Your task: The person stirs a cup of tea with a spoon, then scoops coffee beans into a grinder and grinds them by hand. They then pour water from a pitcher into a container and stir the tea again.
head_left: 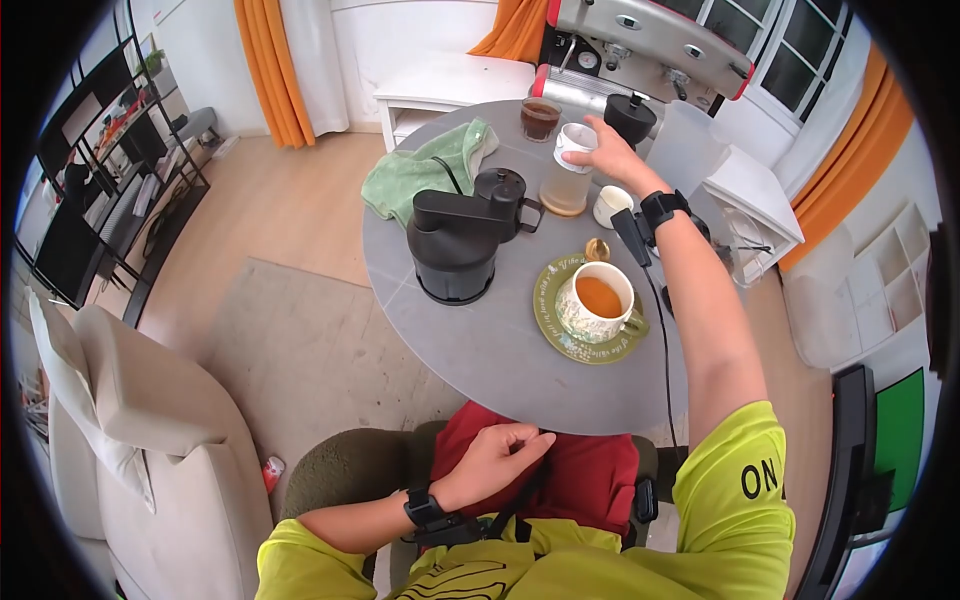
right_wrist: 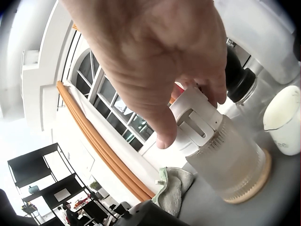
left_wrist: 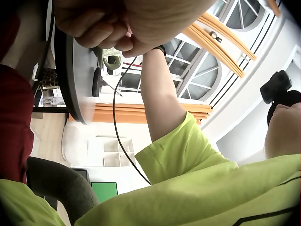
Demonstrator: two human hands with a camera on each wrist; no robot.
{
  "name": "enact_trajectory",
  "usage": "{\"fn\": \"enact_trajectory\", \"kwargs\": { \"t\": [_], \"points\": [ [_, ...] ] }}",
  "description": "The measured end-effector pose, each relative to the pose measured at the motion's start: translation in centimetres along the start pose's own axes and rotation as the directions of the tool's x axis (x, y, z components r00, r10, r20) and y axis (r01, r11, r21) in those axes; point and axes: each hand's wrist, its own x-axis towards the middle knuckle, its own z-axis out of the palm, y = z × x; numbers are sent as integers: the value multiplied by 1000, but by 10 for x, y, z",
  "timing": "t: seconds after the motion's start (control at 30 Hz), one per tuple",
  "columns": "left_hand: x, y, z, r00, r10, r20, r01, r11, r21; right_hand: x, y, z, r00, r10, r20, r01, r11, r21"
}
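In the head view the right hand [head_left: 612, 158] grips the white lid of a clear jar [head_left: 566, 188] at the table's far side. The right wrist view shows that hand [right_wrist: 164, 61] with thumb and fingers around the white lid [right_wrist: 197, 120]; the jar [right_wrist: 230, 162] stands upright on a tan base. A small white cup [head_left: 612, 205] is beside it. The left hand [head_left: 497, 462] rests over the lap, fingers loosely curled, with nothing visible in it; the left wrist view shows its fingers [left_wrist: 101, 30] close up.
On the grey table [head_left: 420, 345] are a black kettle [head_left: 455, 250], a green cloth [head_left: 425, 175], a glass of dark liquid [head_left: 540, 120], a black grinder [head_left: 630, 118] and a patterned cup [head_left: 590, 315] on a green saucer [head_left: 550, 330]. A cable [head_left: 664, 350] hangs from the right wrist.
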Motion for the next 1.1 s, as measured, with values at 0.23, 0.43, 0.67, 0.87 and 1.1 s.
{"fn": "enact_trajectory", "kwargs": {
  "t": [0.23,0.43,0.67,0.87,1.1],
  "points": [
    [1,3,-3,1000,-18,-9,18,1000,3,-10,16,-27,982,7,-190,-2,1000,28],
    [1,0,-1,1000,-21,-10,21,1000,0,-67,54,-30,962,177,-209,-187,982,-30],
    [-1,2,1,999,-45,15,45,999,14,-107,74,-16,838,459,296,-504,858,99],
    [-1,4,-1,998,-59,15,59,998,4,-103,72,-1,732,487,476,-673,628,391],
    [-1,3,-1,998,-60,17,60,998,-11,-95,84,9,658,428,619,-737,196,647]
  ]
}}
